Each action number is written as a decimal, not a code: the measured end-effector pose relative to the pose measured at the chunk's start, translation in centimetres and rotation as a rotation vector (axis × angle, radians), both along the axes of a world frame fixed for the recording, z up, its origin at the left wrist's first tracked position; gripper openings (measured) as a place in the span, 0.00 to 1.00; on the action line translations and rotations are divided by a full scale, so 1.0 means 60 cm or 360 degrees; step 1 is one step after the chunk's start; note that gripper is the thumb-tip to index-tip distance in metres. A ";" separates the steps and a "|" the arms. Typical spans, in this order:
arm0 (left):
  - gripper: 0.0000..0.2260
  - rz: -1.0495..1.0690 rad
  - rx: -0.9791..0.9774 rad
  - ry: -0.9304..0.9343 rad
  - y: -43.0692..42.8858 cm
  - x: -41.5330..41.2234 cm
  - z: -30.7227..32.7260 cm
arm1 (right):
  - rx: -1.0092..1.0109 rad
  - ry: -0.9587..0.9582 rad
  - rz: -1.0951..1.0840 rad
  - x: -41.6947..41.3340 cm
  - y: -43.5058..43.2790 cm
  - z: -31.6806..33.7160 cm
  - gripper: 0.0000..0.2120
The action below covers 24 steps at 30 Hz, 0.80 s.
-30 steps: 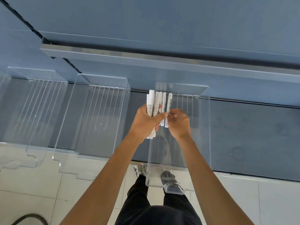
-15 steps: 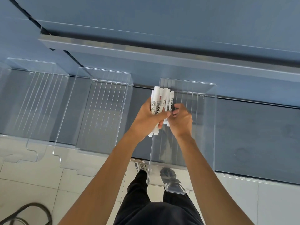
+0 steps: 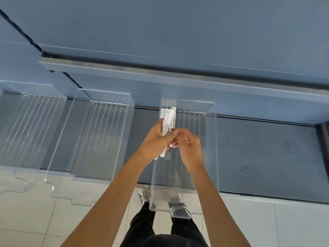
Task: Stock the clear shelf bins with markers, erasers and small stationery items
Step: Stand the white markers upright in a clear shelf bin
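A bundle of white markers (image 3: pixel 169 120) with black print is gripped in my left hand (image 3: pixel 156 141), held over the far left part of a clear shelf bin (image 3: pixel 211 139). The marker tips point toward the bin's back wall. My right hand (image 3: pixel 188 145) is beside the left one, its fingers curled at the lower end of the bundle; it is blurred and I cannot tell if it pinches a marker. The bin sits on a grey shelf (image 3: pixel 267 154) and its front end hangs over the floor.
Two more clear bins, one in the middle (image 3: pixel 99 139) and one at the left (image 3: pixel 32 125), stand on the same shelf. An upper shelf edge (image 3: pixel 178 75) runs above the bins. My legs and shoes (image 3: pixel 144 195) stand on white floor tiles below.
The bundle of markers has moved a little deeper toward the bin's back wall. My right hand has shifted at the bundle's lower end and is now blurred.
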<state>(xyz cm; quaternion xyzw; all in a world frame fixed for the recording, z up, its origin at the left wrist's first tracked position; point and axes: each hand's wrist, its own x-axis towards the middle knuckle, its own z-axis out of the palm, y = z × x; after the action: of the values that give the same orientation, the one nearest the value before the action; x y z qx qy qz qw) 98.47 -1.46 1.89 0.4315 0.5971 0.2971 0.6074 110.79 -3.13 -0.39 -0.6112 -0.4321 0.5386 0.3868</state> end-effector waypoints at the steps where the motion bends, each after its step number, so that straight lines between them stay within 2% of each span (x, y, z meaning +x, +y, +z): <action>1: 0.10 -0.0011 0.0017 0.0005 -0.001 0.004 0.001 | -0.0005 0.0059 -0.0008 0.003 -0.002 0.004 0.12; 5: 0.10 0.0006 0.0115 0.0129 -0.015 0.019 0.001 | -0.0050 0.0204 -0.0063 0.013 -0.010 0.010 0.11; 8: 0.11 0.0169 0.0070 0.0117 -0.030 0.022 -0.010 | -0.0146 0.0359 0.0121 0.017 -0.021 0.009 0.11; 12: 0.15 0.0239 -0.0009 0.0057 -0.033 0.025 -0.007 | -0.0148 0.0235 0.0337 0.017 -0.033 0.015 0.05; 21: 0.28 0.0263 0.0047 0.0144 -0.028 0.036 -0.001 | -0.0245 0.0223 0.0222 0.027 -0.034 0.023 0.03; 24: 0.26 0.0329 0.0022 0.0164 -0.029 0.041 -0.001 | -0.0272 0.0172 0.0069 0.034 -0.026 0.023 0.03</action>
<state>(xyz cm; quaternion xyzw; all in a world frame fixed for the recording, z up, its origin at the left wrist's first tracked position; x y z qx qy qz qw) 100.93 -3.19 1.82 0.3865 0.6669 0.3397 0.5390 112.81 -4.71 0.98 -0.6026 -0.3764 0.6138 0.3442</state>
